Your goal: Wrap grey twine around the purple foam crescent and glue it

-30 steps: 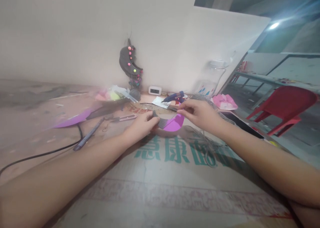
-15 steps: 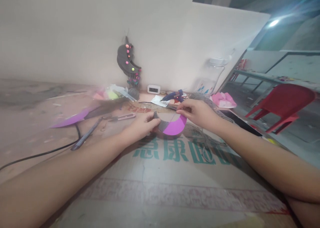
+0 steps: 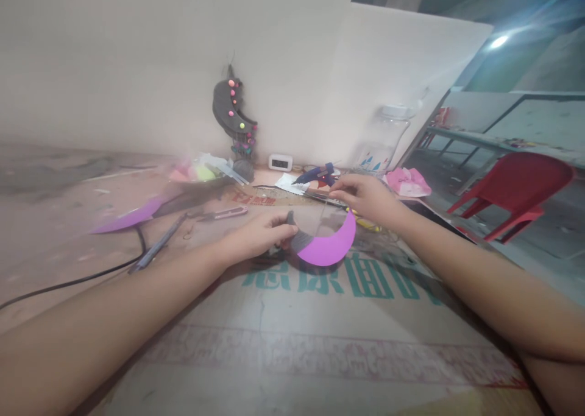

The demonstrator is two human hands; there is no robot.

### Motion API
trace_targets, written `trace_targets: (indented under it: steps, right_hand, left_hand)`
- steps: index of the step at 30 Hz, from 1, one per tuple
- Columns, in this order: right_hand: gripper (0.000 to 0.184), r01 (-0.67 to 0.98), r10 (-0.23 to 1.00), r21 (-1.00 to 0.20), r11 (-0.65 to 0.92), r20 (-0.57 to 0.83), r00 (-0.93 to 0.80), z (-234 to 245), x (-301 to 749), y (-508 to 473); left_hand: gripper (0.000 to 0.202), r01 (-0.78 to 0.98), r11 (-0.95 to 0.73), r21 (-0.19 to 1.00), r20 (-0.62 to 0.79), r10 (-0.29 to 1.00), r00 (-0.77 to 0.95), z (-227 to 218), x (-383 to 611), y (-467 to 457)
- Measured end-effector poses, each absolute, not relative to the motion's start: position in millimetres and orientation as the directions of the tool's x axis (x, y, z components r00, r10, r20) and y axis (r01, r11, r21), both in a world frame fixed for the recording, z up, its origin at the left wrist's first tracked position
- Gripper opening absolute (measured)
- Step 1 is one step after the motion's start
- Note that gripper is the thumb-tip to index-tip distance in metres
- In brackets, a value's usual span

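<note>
My left hand (image 3: 270,228) is closed on one end of a purple crescent-shaped cutout (image 3: 329,249). Grey yarn (image 3: 300,241) is wound round that end; the purple part to the right is bare. Above the crescent's other tip, my right hand (image 3: 354,193) is raised in a pinch. A faint strand of the yarn seems to run from the winding up to its fingertips. The hand is apart from the crescent's body, and its palm side is hidden.
A blue glue gun (image 3: 315,175), a white digital clock (image 3: 280,162) and a clear jar (image 3: 386,137) stand along the wall. A grey crescent ornament (image 3: 226,105) hangs there. Left lie a utility knife (image 3: 231,212), a pen (image 3: 158,243) and a black cable (image 3: 77,280).
My right hand has moved up and right, away from the crescent's inner edge. The crescent has tilted and dropped slightly, showing more purple. Yellow-handled scissors now show beside the right hand.
</note>
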State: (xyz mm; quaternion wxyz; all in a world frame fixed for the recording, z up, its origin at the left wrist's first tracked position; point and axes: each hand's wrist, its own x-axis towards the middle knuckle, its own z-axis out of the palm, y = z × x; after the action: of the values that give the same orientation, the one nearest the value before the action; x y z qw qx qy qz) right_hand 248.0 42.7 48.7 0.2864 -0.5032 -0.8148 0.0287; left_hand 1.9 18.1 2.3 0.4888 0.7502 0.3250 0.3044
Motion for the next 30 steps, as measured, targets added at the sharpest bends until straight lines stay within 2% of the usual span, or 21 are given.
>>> trace_targets:
  steps: [3, 6, 8, 10, 12, 15, 20, 26, 30]
  right_hand:
    - [0.025, 0.784, 0.870, -0.410, 0.466, 0.373, -0.323, 43.1, 254.7, 50.7]
    - [0.023, 0.711, 0.787, -0.356, 0.606, 0.400, -0.470, 36.6, 254.4, 53.5]
    - [0.025, 0.630, 0.741, -0.396, 0.668, 0.441, -0.507, 34.2, 249.3, 50.6]
    - [0.029, 0.514, 0.790, -0.601, 0.611, 0.431, -0.435, 31.8, 241.8, 44.9]
    - [0.033, 0.348, 0.870, -0.812, 0.468, 0.355, -0.342, 27.7, 233.8, 38.4]
    - [0.039, 0.154, 0.922, -0.947, 0.281, 0.222, -0.318, 20.0, 223.2, 29.5]
    - [0.039, 0.036, 0.895, -0.997, 0.065, 0.042, -0.445, 13.6, 212.8, 20.8]
    - [0.030, -0.017, 0.890, -1.000, -0.010, -0.001, -0.456, 0.0, 216.1, 26.3]
    - [0.022, -0.027, 0.889, -1.000, 0.008, 0.019, -0.458, 0.4, 218.2, 27.1]
  left_hand:
    - [0.017, 0.158, -0.279, 0.947, 0.134, 0.792, 0.596, 2.7, 0.7, 18.7]
    - [0.019, 0.134, -0.261, 0.956, 0.139, 0.804, 0.578, 1.4, -0.4, 20.4]
    - [0.020, 0.138, -0.252, 0.958, 0.138, 0.824, 0.549, -1.0, -0.5, 22.5]
    - [0.020, 0.134, -0.234, 0.963, 0.137, 0.852, 0.505, -4.4, -0.1, 24.9]
    - [0.019, 0.108, -0.213, 0.971, 0.140, 0.874, 0.466, -7.6, 0.6, 27.0]
    - [0.020, 0.074, -0.190, 0.979, 0.138, 0.884, 0.446, -9.8, 1.6, 28.2]
    - [0.021, 0.080, -0.197, 0.977, 0.139, 0.875, 0.464, -8.3, 1.3, 27.0]
    - [0.019, 0.084, -0.210, 0.974, 0.146, 0.867, 0.477, -5.6, 0.4, 25.5]
    - [0.021, 0.090, -0.204, 0.975, 0.140, 0.875, 0.464, -5.5, 1.0, 25.9]
